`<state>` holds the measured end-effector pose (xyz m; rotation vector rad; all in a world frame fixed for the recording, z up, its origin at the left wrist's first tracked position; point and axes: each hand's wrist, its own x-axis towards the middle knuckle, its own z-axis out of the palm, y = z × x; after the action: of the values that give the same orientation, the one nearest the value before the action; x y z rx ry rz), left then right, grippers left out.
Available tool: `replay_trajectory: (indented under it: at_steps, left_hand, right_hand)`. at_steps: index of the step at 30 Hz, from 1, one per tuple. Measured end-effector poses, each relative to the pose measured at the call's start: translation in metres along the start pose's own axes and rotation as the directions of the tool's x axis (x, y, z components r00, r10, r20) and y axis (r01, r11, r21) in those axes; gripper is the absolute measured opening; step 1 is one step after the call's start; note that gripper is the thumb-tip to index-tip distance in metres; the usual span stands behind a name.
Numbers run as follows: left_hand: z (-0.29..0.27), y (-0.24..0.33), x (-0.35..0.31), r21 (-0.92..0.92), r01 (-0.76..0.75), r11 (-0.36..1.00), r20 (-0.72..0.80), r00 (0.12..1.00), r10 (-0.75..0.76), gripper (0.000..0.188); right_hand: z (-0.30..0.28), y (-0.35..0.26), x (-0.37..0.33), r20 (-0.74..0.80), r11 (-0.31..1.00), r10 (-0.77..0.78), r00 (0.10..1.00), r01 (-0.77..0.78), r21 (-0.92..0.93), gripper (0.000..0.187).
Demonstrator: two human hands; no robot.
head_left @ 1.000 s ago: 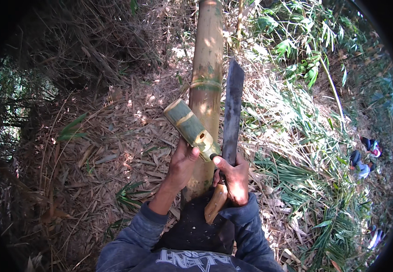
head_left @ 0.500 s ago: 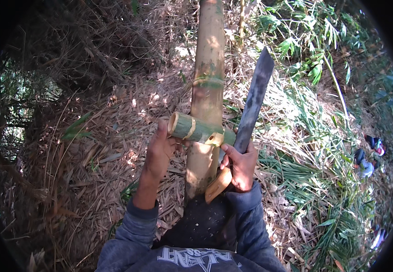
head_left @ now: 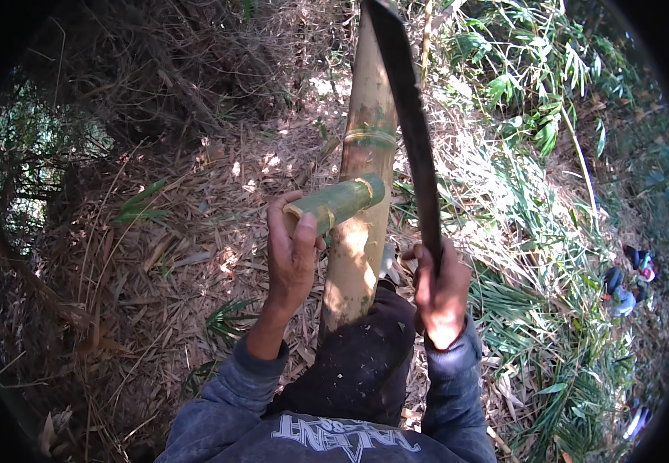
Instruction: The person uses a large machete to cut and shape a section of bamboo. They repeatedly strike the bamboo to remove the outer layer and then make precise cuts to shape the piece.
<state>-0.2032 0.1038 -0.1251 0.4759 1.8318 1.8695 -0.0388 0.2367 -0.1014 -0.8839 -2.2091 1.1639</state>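
My left hand (head_left: pixel 291 258) grips the open, hollow end of a short green bamboo section (head_left: pixel 336 204), thumb on top. The section slants up to the right, its far end over a thick, pale bamboo pole (head_left: pixel 367 158); whether it rests on the pole I cannot tell. To the right, my right hand (head_left: pixel 444 292) is closed round the handle of a machete (head_left: pixel 415 127), and the handle is hidden in the fist. The long dark blade points up and away, crossing in front of the pole's far part.
The pole runs away from my dark-trousered leg (head_left: pixel 365 363). Dry bamboo leaves (head_left: pixel 188 231) cover the ground. Tangled dry branches (head_left: pixel 188 69) stand at the far left, green foliage (head_left: pixel 542 85) at the far right. Small blue and red figures or bundles (head_left: pixel 623 301) show at the right edge.
The machete has moved away from the bamboo section and its blade has swung up and left. The section has turned, its right end now farther off, and its notch no longer shows.
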Motion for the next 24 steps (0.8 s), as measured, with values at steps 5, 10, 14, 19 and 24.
replay_trajectory:
  at_steps: [5,10,14,19,24]
  left_hand:
    - [0.002,-0.012,-0.01,0.0,0.03,1.0,0.053,0.998,-0.03,0.041]
    - [0.001,-0.011,-0.012,-0.084,0.12,0.989,0.107,0.988,-0.11,0.042]
    - [-0.006,-0.014,-0.013,-0.324,0.235,0.917,0.134,0.97,-0.201,0.044]
    - [-0.008,-0.013,-0.01,-0.152,0.12,0.981,0.163,0.982,-0.094,0.055]
    - [0.001,-0.004,-0.002,-0.038,0.05,0.998,0.204,0.978,-0.041,0.059]
  right_hand:
    - [0.003,0.004,-0.03,0.138,0.995,-0.081,0.987,0.087,-0.041,0.021]
    - [0.019,0.012,-0.046,0.084,0.968,-0.202,0.976,0.212,-0.134,0.023]
    - [0.016,0.012,-0.045,0.126,0.989,-0.067,0.99,0.083,-0.12,0.023]
    - [0.019,0.032,-0.049,0.084,0.993,0.058,0.995,-0.049,-0.109,0.022]
    - [0.011,0.028,-0.054,0.059,0.986,0.106,0.993,-0.097,-0.136,0.023]
